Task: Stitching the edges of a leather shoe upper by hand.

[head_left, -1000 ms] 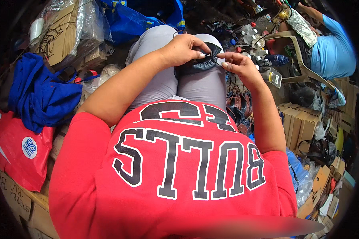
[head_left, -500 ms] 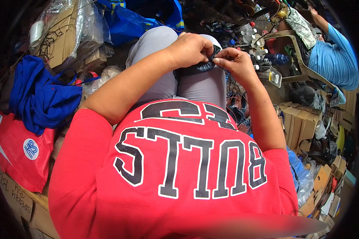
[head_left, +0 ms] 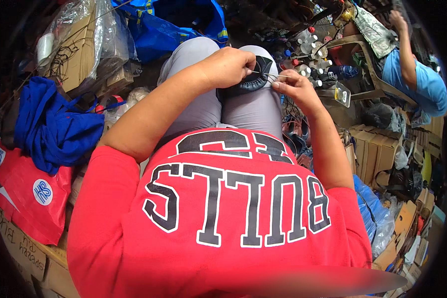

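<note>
On my lap rests a black shoe (head_left: pixel 252 85) with a puckered, shiny edge, lying over the gap between my knees and onto my right thigh. My left hand (head_left: pixel 229 67) is closed at the shoe's upper left side, fingertips pinched near a thin pale strand; whether it also grips the shoe is hard to see. My right hand (head_left: pixel 299 89) sits just right of the shoe, thumb and forefinger pinching a thin, light needle (head_left: pixel 278 75) that points left into the shoe's opening.
A blue bag (head_left: pixel 159 30) stands beyond my knees. Blue cloth (head_left: pixel 52 124) and a red bag (head_left: pixel 30 193) lie at the left. Several bottles (head_left: pixel 310 47) stand far right, near a person in light blue (head_left: pixel 424 82) by a chair (head_left: pixel 370 62). Cardboard (head_left: pixel 375 151) is stacked at right.
My hands have moved apart, the right one shifting right, baring the needle and more of the shoe. The other person's arm has changed position.
</note>
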The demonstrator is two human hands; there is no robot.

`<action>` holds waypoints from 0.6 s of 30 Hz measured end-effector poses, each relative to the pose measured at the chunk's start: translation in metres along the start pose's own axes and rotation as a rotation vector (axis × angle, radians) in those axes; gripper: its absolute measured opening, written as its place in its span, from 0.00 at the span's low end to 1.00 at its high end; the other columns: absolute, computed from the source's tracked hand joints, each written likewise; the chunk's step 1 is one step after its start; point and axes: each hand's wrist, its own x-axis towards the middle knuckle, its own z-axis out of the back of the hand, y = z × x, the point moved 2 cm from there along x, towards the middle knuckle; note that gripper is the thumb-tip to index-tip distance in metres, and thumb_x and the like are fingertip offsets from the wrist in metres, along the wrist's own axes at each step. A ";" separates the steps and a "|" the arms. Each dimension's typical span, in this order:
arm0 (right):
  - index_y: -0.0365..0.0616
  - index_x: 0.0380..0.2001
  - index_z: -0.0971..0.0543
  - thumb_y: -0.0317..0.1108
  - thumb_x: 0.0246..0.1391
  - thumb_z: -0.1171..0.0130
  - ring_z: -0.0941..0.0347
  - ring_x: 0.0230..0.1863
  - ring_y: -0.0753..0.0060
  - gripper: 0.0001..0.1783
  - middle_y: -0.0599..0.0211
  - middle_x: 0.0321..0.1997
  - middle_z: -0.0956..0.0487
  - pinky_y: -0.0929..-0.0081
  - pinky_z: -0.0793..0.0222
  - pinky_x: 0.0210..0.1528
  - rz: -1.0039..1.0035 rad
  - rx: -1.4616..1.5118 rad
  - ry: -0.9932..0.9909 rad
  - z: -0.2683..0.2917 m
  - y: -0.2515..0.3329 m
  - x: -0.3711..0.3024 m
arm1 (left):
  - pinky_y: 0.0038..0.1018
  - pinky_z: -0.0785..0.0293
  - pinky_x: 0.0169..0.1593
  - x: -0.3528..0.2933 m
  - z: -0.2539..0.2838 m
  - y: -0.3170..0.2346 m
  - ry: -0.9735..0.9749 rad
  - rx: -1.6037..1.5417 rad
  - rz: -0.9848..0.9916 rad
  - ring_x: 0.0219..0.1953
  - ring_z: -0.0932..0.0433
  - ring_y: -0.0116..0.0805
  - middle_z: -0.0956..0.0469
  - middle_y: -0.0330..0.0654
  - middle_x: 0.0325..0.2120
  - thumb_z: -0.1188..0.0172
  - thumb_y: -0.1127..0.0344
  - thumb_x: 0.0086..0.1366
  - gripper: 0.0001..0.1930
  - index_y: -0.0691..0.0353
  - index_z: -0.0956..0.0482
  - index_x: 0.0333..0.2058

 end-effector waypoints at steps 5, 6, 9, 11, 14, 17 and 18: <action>0.40 0.24 0.23 0.31 0.47 0.38 0.35 0.34 0.83 0.06 0.75 0.31 0.30 0.83 0.40 0.37 0.155 -0.051 -0.056 0.027 0.024 -0.031 | 0.31 0.28 0.37 0.010 -0.001 -0.005 0.028 0.034 -0.149 0.33 0.23 0.43 0.22 0.49 0.29 0.45 0.72 0.57 0.06 0.64 0.24 0.34; 0.40 0.23 0.23 0.31 0.47 0.39 0.35 0.34 0.82 0.06 0.74 0.32 0.30 0.83 0.40 0.38 0.160 -0.014 -0.040 0.034 0.028 -0.031 | 0.31 0.28 0.38 0.012 -0.001 -0.005 0.058 0.039 -0.155 0.33 0.23 0.44 0.22 0.49 0.29 0.45 0.71 0.57 0.07 0.64 0.24 0.34; 0.38 0.28 0.22 0.32 0.49 0.41 0.31 0.34 0.76 0.08 0.68 0.35 0.28 0.78 0.36 0.36 0.326 -0.425 -0.262 0.043 0.038 -0.007 | 0.32 0.28 0.38 0.014 -0.003 -0.005 0.096 0.067 -0.168 0.34 0.23 0.45 0.22 0.50 0.30 0.45 0.70 0.58 0.07 0.64 0.24 0.35; 0.39 0.30 0.22 0.33 0.49 0.41 0.29 0.34 0.72 0.08 0.66 0.36 0.28 0.74 0.34 0.36 0.300 -0.567 -0.355 0.039 0.042 0.006 | 0.33 0.29 0.39 0.013 -0.002 -0.005 0.094 0.088 -0.164 0.35 0.23 0.46 0.22 0.50 0.31 0.45 0.70 0.58 0.07 0.63 0.24 0.35; 0.43 0.31 0.21 0.35 0.48 0.41 0.25 0.34 0.61 0.09 0.64 0.37 0.26 0.64 0.31 0.36 0.406 -0.579 -0.391 0.031 0.061 0.005 | 0.35 0.29 0.37 0.009 0.000 -0.001 0.097 0.103 -0.140 0.35 0.24 0.49 0.23 0.51 0.30 0.46 0.69 0.58 0.06 0.63 0.25 0.33; 0.47 0.30 0.22 0.38 0.49 0.43 0.27 0.36 0.59 0.08 0.65 0.29 0.24 0.64 0.37 0.44 0.599 -1.105 -0.099 0.005 0.078 -0.009 | 0.37 0.30 0.35 0.007 0.001 0.001 0.061 0.090 -0.231 0.33 0.25 0.51 0.24 0.51 0.27 0.47 0.68 0.59 0.05 0.62 0.27 0.31; 0.48 0.29 0.24 0.33 0.48 0.45 0.27 0.36 0.62 0.04 0.66 0.28 0.24 0.66 0.40 0.45 0.633 -1.187 -0.071 -0.005 0.081 -0.010 | 0.38 0.31 0.35 0.007 0.001 0.002 0.052 0.124 -0.245 0.32 0.26 0.51 0.25 0.51 0.26 0.47 0.68 0.59 0.05 0.62 0.28 0.31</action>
